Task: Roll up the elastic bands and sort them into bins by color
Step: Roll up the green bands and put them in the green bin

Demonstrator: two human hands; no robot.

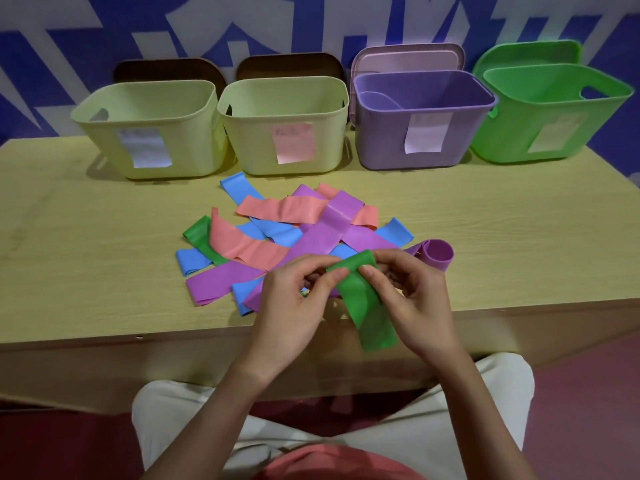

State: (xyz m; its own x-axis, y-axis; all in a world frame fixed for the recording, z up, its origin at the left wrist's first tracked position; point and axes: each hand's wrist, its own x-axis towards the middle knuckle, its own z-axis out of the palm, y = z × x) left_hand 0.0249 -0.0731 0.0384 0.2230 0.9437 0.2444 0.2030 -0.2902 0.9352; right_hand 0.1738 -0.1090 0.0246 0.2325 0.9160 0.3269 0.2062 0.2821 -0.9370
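A: What do the hands hold?
B: The left hand (pixel 294 299) and the right hand (pixel 408 299) both pinch the top of a green band (pixel 367 303) — its lower end hangs over the table (pixel 86 254) edge.
A: And the other bands?
B: The pile (pixel 294 237) lies on the table just beyond the hands. Behind it stand four bins — two yellow (pixel 149 129) (pixel 284 126), one purple (pixel 422 123), one green (pixel 550 112).

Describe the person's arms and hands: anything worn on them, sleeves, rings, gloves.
Both arms are bare from the bottom of the picture to the hands; no sleeves show. The left hand and right hand wear no gloves, and no rings, watch or bracelet are visible. The fingernails look short and unpainted.
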